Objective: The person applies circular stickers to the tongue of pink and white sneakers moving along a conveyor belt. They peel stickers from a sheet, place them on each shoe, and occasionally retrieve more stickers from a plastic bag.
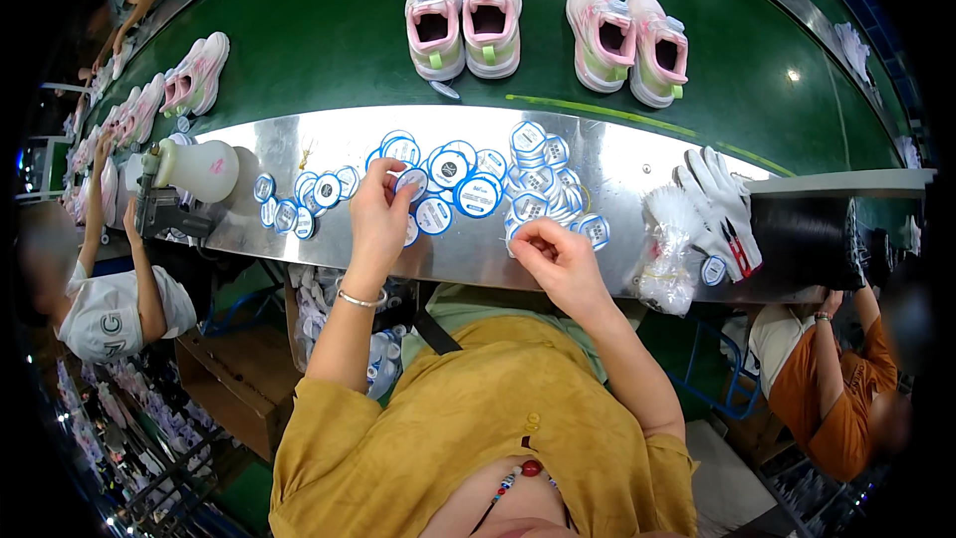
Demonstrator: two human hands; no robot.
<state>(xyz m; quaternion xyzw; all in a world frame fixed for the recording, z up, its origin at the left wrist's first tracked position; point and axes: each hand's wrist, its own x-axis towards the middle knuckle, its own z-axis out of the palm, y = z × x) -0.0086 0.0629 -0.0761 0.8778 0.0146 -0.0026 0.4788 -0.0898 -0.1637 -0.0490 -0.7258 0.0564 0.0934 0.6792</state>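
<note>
My left hand (pixel 376 219), with a silver bracelet at the wrist, pinches a round blue-and-white hang tag (pixel 411 180) between thumb and fingers. It hovers over a loose spread of similar tags (pixel 478 195) on the metal ledge. To its right, my right hand (pixel 560 261) has thumb and forefinger pressed together at the near edge of a thicker tag heap (pixel 544 177). What it pinches, if anything, is too small to make out. A smaller group of tags (pixel 305 201) lies left of my left hand.
Beyond the ledge, two pairs of pink-and-white sneakers (pixel 435 25) (pixel 602 35) stand on the green belt (pixel 329 30). A tag gun (pixel 159 199) lies left beside a white container (pixel 204 169). White gloves (pixel 712 204) and a bundle of clear plastic fasteners (pixel 665 249) lie right. People work on both sides.
</note>
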